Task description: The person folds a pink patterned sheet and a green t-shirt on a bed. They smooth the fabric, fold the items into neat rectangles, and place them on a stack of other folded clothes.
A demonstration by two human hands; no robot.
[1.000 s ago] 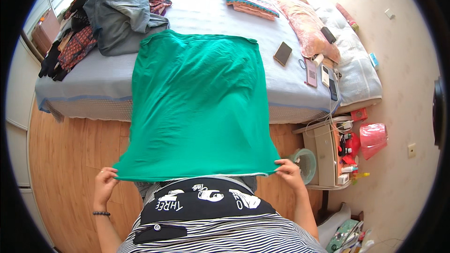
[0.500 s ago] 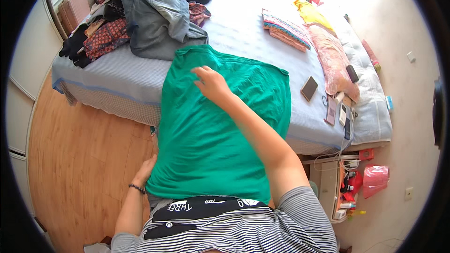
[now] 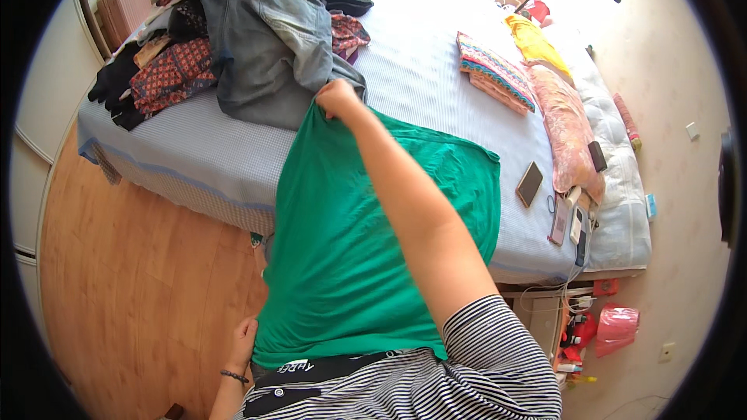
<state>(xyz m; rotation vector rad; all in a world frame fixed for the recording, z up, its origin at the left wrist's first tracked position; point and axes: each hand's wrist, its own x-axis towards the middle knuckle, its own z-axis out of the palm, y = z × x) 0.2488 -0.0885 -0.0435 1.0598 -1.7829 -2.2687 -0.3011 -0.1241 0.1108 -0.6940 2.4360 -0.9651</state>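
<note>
A green garment point(image 3: 342, 257), perhaps a T-shirt, is spread across my lap and over the near edge of the bed. My right arm reaches over it, and my right hand point(image 3: 336, 99) is closed on its far left corner, lifting the fabric into a point. At the near left edge of the cloth, my left hand point(image 3: 245, 338) is closed, its fingers partly hidden against the fabric. Beyond my right hand, grey-blue denim clothing point(image 3: 264, 39) lies crumpled, touching the far corner of the garment.
Patterned and black clothes point(image 3: 167, 78) are heaped at the bed's left point(image 3: 194, 152). A folded striped cloth point(image 3: 494, 70), a phone point(image 3: 530, 184) and pillows point(image 3: 564, 124) lie to the right. Cables hang over an open drawer point(image 3: 548, 319) beside the bed. A pink suitcase point(image 3: 124, 12) stands far left.
My right hand has gone from open above the green cloth to gripping its far left corner. My left hand has moved lower in view and now looks closed at the edge.
</note>
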